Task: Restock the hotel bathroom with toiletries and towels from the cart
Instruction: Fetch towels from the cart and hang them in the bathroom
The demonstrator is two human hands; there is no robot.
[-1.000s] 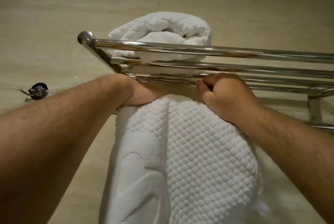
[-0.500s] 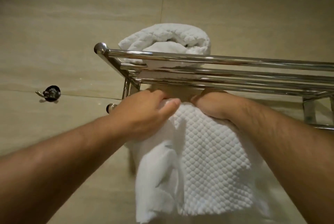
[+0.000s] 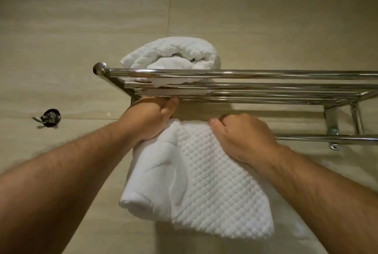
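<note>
A white waffle-textured towel (image 3: 204, 182) hangs folded over the lower bar (image 3: 327, 137) of a chrome wall rack (image 3: 245, 73). My left hand (image 3: 151, 118) grips the towel's top left corner, just under the rack's shelf rods. Over the towel's top edge on the right, my right hand (image 3: 241, 137) lies with its fingers curled on the cloth. A rolled white towel (image 3: 173, 55) lies on the rack's upper shelf, at its left end.
A dark metal wall hook (image 3: 50, 117) sticks out of the beige tiled wall to the left of the rack. The rack's bracket and post (image 3: 332, 122) stand at the right, and the shelf rods run off the right edge.
The towel now hangs lower and more spread over the lower bar. My left hand has shifted to the towel's top left corner, and my right hand has moved right along the top edge.
</note>
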